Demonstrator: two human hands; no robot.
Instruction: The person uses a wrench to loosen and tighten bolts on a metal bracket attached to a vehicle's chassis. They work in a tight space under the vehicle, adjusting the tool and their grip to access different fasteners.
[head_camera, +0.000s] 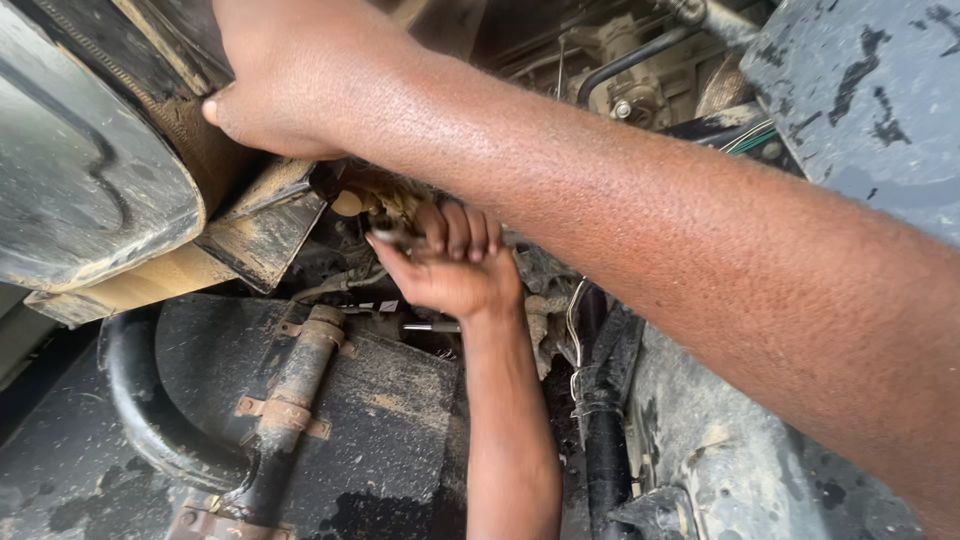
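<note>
My right hand (268, 92) reaches across from the right and holds the edge of a dusty brown metal panel (210, 160), thumb pressed on its face, fingers hidden behind it. My left hand (452, 272) comes up from below in the centre. Its fingers are curled around a small grey metal tool (392, 235), whose tip goes into a grimy cluster of parts (385, 200) under the panel. What the tool sits on is hidden by dirt and my fingers.
A black curved hose (135, 400) and a rusty clamped pipe (295, 385) lie over a dirty black plate (400, 410) at lower left. A short metal rod (430, 327) sits below my left hand. A grey flaking panel (860, 90) fills the upper right; black hoses (600, 430) run down right of centre.
</note>
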